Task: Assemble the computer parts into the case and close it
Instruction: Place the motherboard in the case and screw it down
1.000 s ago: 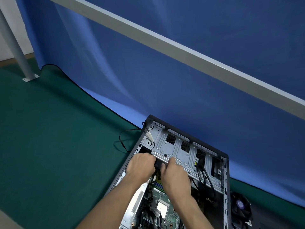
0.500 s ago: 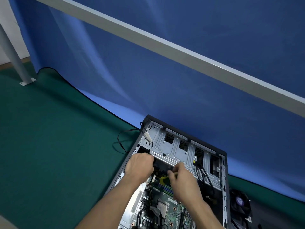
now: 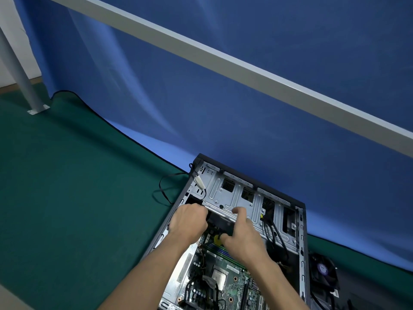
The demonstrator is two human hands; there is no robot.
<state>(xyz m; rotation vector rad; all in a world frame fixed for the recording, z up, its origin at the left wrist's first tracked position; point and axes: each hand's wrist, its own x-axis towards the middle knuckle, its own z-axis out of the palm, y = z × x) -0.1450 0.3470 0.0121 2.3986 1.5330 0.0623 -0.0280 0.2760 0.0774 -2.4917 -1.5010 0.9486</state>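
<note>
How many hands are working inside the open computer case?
2. The left hand is by the computer case's left wall; the right hand is beside it, above the motherboard. None seems hidden.

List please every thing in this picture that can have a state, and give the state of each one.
Computer case: lying on its side, side panel off, inside exposed.
Drive cage: silver, fitted at the far end of the case.
Black part: below the cage edge, between both hands.
Left hand: curled, gripping the black part.
Right hand: fingers curled at the part and a yellow piece.
CPU fan: lying outside the case, not installed.
</note>
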